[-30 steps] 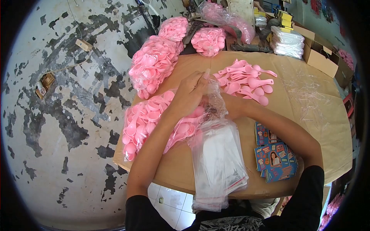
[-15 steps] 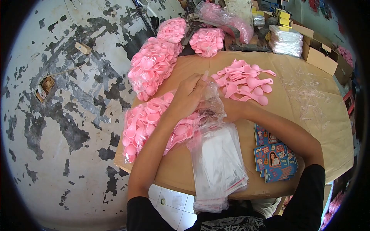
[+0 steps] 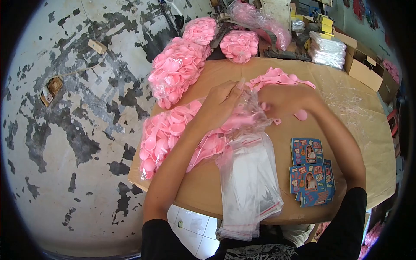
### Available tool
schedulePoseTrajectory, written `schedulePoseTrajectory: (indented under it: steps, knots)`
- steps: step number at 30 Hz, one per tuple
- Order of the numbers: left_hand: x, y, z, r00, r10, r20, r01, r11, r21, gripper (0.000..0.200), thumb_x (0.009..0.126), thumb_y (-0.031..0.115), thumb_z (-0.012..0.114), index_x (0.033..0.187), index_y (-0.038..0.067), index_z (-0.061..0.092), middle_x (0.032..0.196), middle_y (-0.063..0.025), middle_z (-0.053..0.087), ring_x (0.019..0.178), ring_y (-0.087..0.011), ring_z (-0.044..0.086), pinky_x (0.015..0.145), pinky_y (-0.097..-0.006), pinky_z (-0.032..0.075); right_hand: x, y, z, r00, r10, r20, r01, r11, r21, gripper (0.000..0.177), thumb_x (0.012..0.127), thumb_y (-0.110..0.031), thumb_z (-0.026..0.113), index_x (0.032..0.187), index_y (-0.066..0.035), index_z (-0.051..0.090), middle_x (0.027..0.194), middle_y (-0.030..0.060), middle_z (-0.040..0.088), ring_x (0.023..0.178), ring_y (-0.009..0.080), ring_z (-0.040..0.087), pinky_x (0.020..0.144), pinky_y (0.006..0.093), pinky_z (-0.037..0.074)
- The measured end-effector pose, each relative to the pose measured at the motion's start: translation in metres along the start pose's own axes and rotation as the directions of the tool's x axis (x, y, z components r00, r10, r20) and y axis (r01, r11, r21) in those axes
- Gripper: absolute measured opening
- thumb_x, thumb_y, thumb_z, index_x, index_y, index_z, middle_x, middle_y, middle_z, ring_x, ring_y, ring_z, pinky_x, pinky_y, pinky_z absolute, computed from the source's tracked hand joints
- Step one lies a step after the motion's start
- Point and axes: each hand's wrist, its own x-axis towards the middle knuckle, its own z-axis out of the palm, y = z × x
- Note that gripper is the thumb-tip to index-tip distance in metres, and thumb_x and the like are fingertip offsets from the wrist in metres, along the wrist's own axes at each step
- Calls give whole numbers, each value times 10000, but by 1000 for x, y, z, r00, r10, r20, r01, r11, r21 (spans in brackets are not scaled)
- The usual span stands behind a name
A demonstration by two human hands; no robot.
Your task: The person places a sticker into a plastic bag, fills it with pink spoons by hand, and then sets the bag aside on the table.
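Observation:
My left hand [image 3: 223, 102] is closed on the top of a clear plastic bag [image 3: 250, 113], above the middle of the table. Close to the bag's right side is my right hand [image 3: 277, 102], blurred, its fingertips by a pink spoon; its grip is hard to make out. Loose pink spoons [image 3: 277, 77] lie behind and beside my right hand, partly hidden by it. An open bag of pink spoons [image 3: 162, 138] lies under my left forearm. Flat clear bags [image 3: 249, 182] are stacked at the front, and blue printed cards [image 3: 310, 177] lie to their right.
Full bags of pink spoons [image 3: 177, 71] stand at the back left of the brown table [image 3: 359, 164]. Thin clear plastic scraps [image 3: 351, 104] lie on the right. Packed clear bags [image 3: 327, 50] and a cardboard box [image 3: 364, 65] are at the back right, a peeling wall on the left.
My right hand has moved right and away from me, from behind the clear bag to over the loose spoons. Pink now shows inside the bag. The view has shifted slightly.

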Motion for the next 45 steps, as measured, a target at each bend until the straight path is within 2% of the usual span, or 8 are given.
schedulePoseTrajectory:
  steps: [9, 13, 19, 28, 31, 34, 41, 45]
  knots:
    - [1, -6, 1, 988, 117, -102, -115, 993, 24, 491, 1054, 367, 425, 972, -61, 651, 778, -104, 566, 687, -183, 521, 660, -333, 440, 4, 96, 0, 803, -385, -455, 257, 913, -317, 306, 769, -158, 707, 1037, -16, 668, 1026, 140, 679, 937, 249, 653, 761, 361, 500]
    - [-1, 5, -4, 988, 51, -148, -47, 998, 30, 454, 1050, 334, 434, 983, -59, 650, 806, -120, 583, 719, -193, 543, 677, -343, 449, 45, 43, 38, 933, -279, -226, 317, 936, 154, 274, 806, -160, 683, 1025, 3, 655, 1071, 195, 647, 986, 312, 623, 860, 400, 490]
    - [1, -1, -1, 980, 173, -100, -174, 985, 1, 387, 1041, 276, 444, 1009, -46, 655, 886, -170, 602, 758, -276, 582, 743, -387, 464, 82, 10, 103, 454, -703, -547, 734, 643, -217, 348, 841, -172, 651, 1140, 0, 608, 1204, 219, 592, 1097, 371, 570, 970, 468, 437]
    - [1, 0, -7, 993, 95, -77, -87, 992, 95, 429, 1052, 298, 415, 950, -66, 617, 859, -166, 595, 817, -294, 575, 791, -382, 446, 59, 12, 72, 516, -684, -516, 548, 726, -414, 229, 812, -90, 601, 1023, -4, 621, 1068, 196, 630, 1008, 347, 616, 835, 452, 512]
    - [3, -1, -8, 969, 204, -141, -189, 975, 117, 429, 1049, 291, 422, 933, -84, 595, 818, -185, 576, 774, -326, 565, 751, -407, 444, 19, -7, 16, 998, 11, -60, 0, 984, 179, 191, 804, -56, 569, 985, -25, 619, 905, 168, 652, 854, 286, 652, 737, 401, 521]
    - [4, -3, -8, 964, 189, -186, -167, 978, 125, 432, 1053, 298, 409, 958, -81, 595, 830, -190, 579, 787, -335, 563, 765, -408, 442, 1, 19, 5, 844, -335, -418, 400, 913, 77, 163, 819, -60, 589, 977, -19, 594, 822, 98, 660, 764, 209, 664, 665, 331, 532]
    - [3, -4, -11, 986, 28, -167, -4, 990, 140, 436, 1058, 305, 388, 1029, -64, 618, 980, -210, 633, 955, -339, 599, 876, -383, 448, -27, 56, -21, 893, -163, -420, 180, 984, 3, 220, 816, -139, 650, 1011, -39, 636, 848, 164, 655, 769, 303, 641, 704, 383, 497]
    - [2, -5, -8, 974, 105, -201, -82, 990, 116, 436, 1057, 306, 392, 997, -69, 608, 937, -202, 617, 911, -343, 587, 848, -392, 446, 5, 81, 10, 652, -499, -571, 261, 855, -448, 322, 780, -175, 709, 1063, -33, 649, 1022, 149, 657, 910, 262, 632, 821, 373, 502]
